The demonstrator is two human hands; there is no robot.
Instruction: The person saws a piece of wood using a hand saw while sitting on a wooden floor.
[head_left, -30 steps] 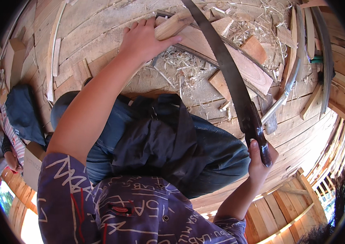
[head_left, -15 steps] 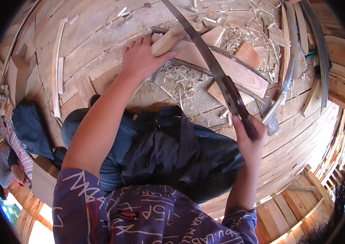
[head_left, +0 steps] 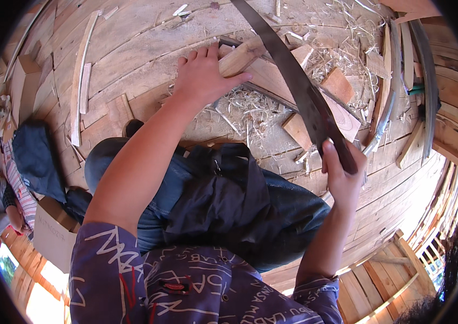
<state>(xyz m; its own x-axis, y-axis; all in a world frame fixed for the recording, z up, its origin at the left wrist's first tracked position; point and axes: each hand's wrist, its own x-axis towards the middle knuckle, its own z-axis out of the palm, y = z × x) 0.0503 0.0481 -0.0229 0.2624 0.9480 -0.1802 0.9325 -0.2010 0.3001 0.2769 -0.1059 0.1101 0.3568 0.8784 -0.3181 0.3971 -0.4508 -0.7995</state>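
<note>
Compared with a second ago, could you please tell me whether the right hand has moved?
Yes: the right hand, gripping the saw, has moved forward, up the picture, closer to the right end of the pinkish board.

Over the last second the right hand (head_left: 341,181) has come nearer the squared end of the long, flat, pinkish-brown wooden plank (head_left: 345,120), from well apart to near it. The dark brown, smooth saw handle (head_left: 339,139), which lay clear of the plank on the person's side, now overlaps it with its upper part. The broad, dark grey metal blade (head_left: 288,62) leaves less of the plank showing to its right
</note>
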